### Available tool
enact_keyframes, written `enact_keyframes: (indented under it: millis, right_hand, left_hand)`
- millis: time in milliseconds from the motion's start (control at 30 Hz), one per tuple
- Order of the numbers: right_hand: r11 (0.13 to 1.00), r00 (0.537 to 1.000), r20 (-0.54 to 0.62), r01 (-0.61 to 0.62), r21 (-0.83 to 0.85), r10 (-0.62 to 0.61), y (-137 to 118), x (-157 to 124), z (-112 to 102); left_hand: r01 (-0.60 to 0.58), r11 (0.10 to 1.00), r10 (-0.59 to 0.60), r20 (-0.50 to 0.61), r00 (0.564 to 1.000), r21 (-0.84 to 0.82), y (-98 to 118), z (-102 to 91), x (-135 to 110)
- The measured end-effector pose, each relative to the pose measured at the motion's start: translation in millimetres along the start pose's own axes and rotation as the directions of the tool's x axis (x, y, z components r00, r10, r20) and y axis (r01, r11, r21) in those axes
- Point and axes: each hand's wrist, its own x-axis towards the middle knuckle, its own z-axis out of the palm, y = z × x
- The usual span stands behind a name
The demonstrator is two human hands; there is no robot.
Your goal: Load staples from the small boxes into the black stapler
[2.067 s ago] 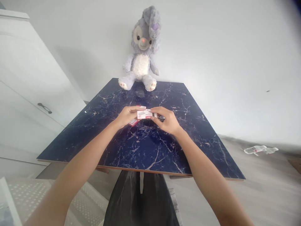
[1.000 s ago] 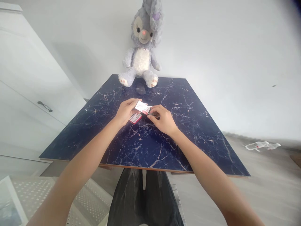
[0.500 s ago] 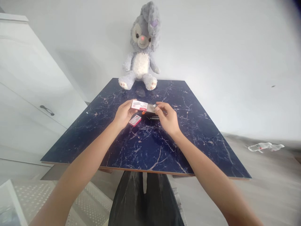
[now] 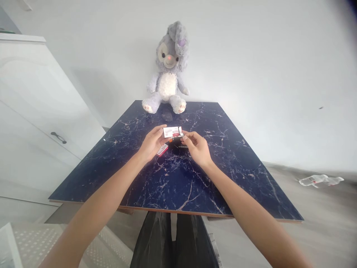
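My left hand (image 4: 153, 143) is closed around a small white-and-red staple box (image 4: 171, 132) held just above the table. At the box's right end, my right hand (image 4: 197, 147) pinches the greyish end of its inner tray (image 4: 182, 135), of which only a short piece sticks out. A second red-and-white box (image 4: 162, 149) lies on the table beside my left fingers. Below the held box are a small orange thing (image 4: 171, 140) and a thin dark object with a shiny edge (image 4: 183, 146), both partly hidden.
A grey plush rabbit (image 4: 167, 83) sits at the back of the dark blue marbled table (image 4: 167, 186), against the wall. To the left stands a white cabinet (image 4: 33, 111). Clear plastic bottles (image 4: 320, 180) lie on the floor at right.
The inner tray has slid further into the staple box, so less of it shows between my hands. My view has tilted up slightly.
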Motion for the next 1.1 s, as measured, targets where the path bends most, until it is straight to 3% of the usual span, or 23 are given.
enact_keyframes:
  millis: [233,433,667,867,1000,1100]
  right_hand:
    - [1.0,0.994,0.11,-0.016,0.0,0.016,-1.0,-0.3,-1.7]
    - [0.998,0.998,0.017,-0.056,-0.016,0.056,0.0,1.8,-2.0]
    - [0.98,0.989,-0.045,-0.13,0.153,0.139,-1.7,7.7,-8.5]
    - [0.95,0.987,-0.034,-0.144,0.278,0.16,0.0,12.0,-12.2]
    - [0.958,0.978,-0.008,-0.201,0.203,0.207,0.4,10.9,-8.1]
    - [0.961,0.973,0.073,-0.229,0.158,0.22,0.5,8.0,-3.3]
  left_hand:
    - [0.122,0.992,-0.111,0.268,0.957,-0.027,-2.5,2.0,-6.3]
    - [0.153,0.985,-0.136,0.185,0.973,-0.08,-4.0,1.0,-5.8]
    - [0.142,0.982,-0.129,0.115,0.985,-0.12,2.4,2.1,-5.7]
    - [0.213,0.966,-0.193,0.141,0.971,-0.145,7.5,7.9,-7.0]
    - [0.217,0.969,-0.195,0.174,0.965,-0.121,5.6,11.5,-9.5]
    - [0.171,0.984,-0.156,0.211,0.965,-0.055,2.5,13.5,-11.2]
